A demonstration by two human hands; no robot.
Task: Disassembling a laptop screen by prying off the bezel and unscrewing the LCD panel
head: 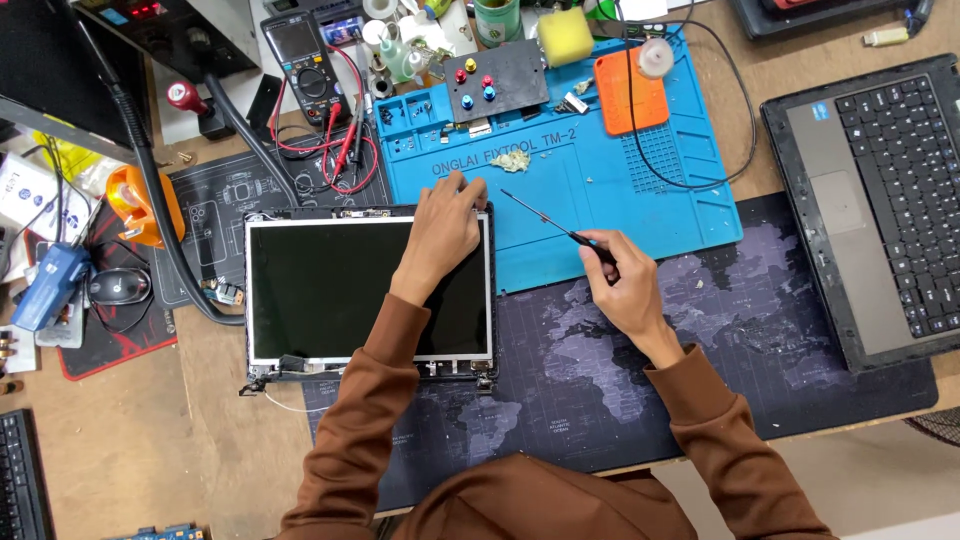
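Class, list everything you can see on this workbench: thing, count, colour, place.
laptop screen: 1, black with silver edge, centre-left
blue mat: 1, blue, top centre
screwdriver: 1, black, in right hand
laptop base: 1, dark grey, right
multimeter: 1, black, red leads, top left
mouse: 1, black, left
sponge: 1, yellow, top
map desk mat: 1, dark, under the work
left hand: on the screen's top edge
right hand: holding the screwdriver
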